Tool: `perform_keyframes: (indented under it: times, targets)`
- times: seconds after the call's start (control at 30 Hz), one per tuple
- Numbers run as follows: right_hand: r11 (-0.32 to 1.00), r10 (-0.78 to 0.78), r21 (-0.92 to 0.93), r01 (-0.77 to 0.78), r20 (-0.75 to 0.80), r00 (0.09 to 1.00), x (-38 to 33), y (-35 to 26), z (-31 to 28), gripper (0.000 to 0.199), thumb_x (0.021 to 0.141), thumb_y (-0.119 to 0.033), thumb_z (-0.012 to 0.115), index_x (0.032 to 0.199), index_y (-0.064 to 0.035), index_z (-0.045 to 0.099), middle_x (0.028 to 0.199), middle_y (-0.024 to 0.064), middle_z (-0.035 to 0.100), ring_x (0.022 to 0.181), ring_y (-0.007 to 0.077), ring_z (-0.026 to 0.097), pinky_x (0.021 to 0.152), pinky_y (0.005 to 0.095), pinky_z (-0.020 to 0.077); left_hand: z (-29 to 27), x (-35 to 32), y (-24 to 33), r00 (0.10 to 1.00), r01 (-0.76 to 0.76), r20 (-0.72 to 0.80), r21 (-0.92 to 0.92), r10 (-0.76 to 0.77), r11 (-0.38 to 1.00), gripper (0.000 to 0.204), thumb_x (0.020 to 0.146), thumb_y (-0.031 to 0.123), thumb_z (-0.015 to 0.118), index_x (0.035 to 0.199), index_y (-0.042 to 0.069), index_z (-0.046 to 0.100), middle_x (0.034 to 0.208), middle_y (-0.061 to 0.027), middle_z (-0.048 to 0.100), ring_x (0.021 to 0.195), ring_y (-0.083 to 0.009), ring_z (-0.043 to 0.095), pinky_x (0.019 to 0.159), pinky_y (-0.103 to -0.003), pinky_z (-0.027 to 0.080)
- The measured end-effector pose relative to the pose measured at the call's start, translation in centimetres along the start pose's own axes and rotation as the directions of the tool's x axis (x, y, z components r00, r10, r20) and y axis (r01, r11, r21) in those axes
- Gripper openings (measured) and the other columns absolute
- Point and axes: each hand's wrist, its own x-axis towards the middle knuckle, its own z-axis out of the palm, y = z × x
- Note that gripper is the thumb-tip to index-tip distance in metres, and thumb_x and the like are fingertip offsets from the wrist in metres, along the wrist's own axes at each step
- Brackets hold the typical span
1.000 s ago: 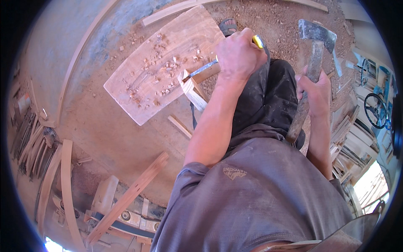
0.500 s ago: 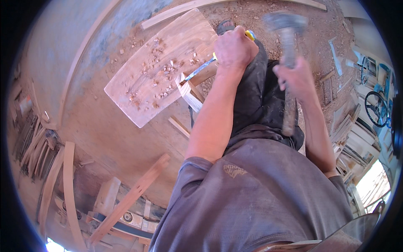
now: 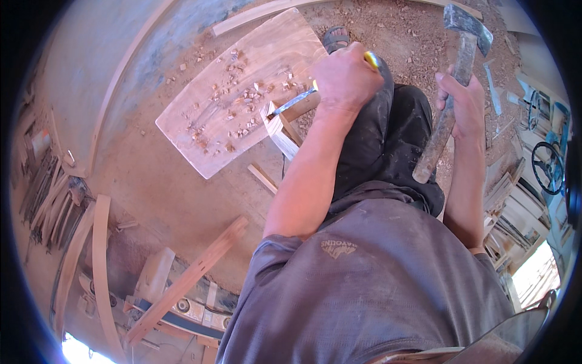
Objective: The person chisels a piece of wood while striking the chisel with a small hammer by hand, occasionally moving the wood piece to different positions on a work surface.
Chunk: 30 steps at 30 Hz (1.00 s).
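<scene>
The left hand grips a yellow-handled steel chisel, its blade slanting down-left onto a pale notched wooden piece at the flat wooden board's near edge. The right hand clasps a wooden-handled iron hammer, head up.

The board is bare pale wood, matt and littered with rough chips, and the chisel shows a shiny metal blade. The hammer has a dull grey metal head on a worn, grimy wooden handle.
</scene>
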Motion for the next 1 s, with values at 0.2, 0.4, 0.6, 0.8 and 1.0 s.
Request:
perform_keyframes:
  times: [0.2,0.4,0.6,0.8,1.0]
  targets:
    - [0.994,0.036,-0.1,-0.035,0.002,0.999,-0.7,0.2,-0.5,0.024,0.084,-0.009,0.074,0.098,-0.0047,0.055,0.068,0.0023,0.055,0.052,0.012,0.051,0.05,0.027,0.0409,1.0,0.4,-0.9,0.998,-0.006,0.062,0.043,0.003,0.999,0.012,0.076,0.018,0.065,0.077,0.007,0.069,0.074,-0.0195,0.071,0.072,-0.0375,0.072,0.065,-0.047,0.056]
    - [0.999,0.028,-0.025,-0.029,-0.049,0.998,-1.2,0.7,-0.9,0.022,0.083,-0.005,0.074,0.095,-0.0035,0.056,0.069,0.0037,0.057,0.054,0.0125,0.053,0.05,0.0275,0.0416,0.1,0.2,-0.2,1.0,-0.02,0.007,-0.038,0.02,0.999,0.011,0.075,0.018,0.065,0.075,0.007,0.067,0.075,-0.0186,0.071,0.075,-0.0394,0.07,0.068,-0.049,0.055]
    - [0.999,0.004,-0.043,-0.005,-0.026,1.0,-1.1,0.4,-1.3,0.022,0.084,-0.006,0.074,0.097,-0.0037,0.056,0.069,0.0038,0.058,0.052,0.0128,0.054,0.05,0.0275,0.0427,0.5,0.7,0.0,1.0,0.005,0.013,-0.033,-0.004,0.999,0.01,0.074,0.017,0.064,0.074,0.007,0.066,0.075,-0.0195,0.071,0.073,-0.0397,0.07,0.067,-0.05,0.055]
    - [0.936,0.167,-0.335,-0.105,0.16,0.973,-2.5,0.4,1.9,0.024,0.082,-0.01,0.073,0.097,-0.0029,0.056,0.069,0.0033,0.057,0.053,0.0118,0.056,0.049,0.0278,0.045,1.2,0.8,-0.4,0.998,-0.046,0.042,0.008,0.046,0.999,0.011,0.077,0.016,0.063,0.078,0.005,0.068,0.077,-0.0184,0.072,0.07,-0.0372,0.072,0.065,-0.048,0.057]
    - [0.939,0.179,-0.328,-0.106,0.2,0.963,-1.6,0.3,2.3,0.026,0.082,-0.01,0.073,0.099,-0.0024,0.055,0.069,0.0024,0.056,0.053,0.0112,0.054,0.049,0.0279,0.0443,1.2,0.7,-1.1,1.0,0.007,0.029,0.039,-0.008,0.999,0.012,0.076,0.017,0.065,0.08,0.007,0.07,0.079,-0.0184,0.072,0.075,-0.0368,0.073,0.068,-0.046,0.057]
